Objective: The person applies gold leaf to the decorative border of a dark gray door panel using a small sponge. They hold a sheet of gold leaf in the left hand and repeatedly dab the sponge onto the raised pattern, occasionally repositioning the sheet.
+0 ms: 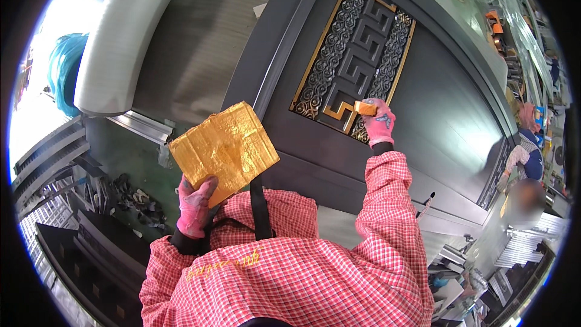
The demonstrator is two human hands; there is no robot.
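My left hand [195,207], in a pink glove, grips the lower edge of a flat square board [225,148] covered with shiny gold paint. In my right hand [380,123], also pink-gloved, is a small orange-gold sponge block [365,108], pinched at the lower end of an ornamental panel [357,54]. Dark curled relief and a raised key pattern fill that panel. Gold shows on its side borders, on the key pattern's near end and on some of the curls. The panel is set in a large dark grey door [448,109] lying before me.
A thick white roll [124,36] lies at the left, beside a blue-green wrapped bundle [65,72]. Metal profiles [54,157] are stacked below it. Another person [523,160] is at the door's far right end. Tools and materials crowd the right edge.
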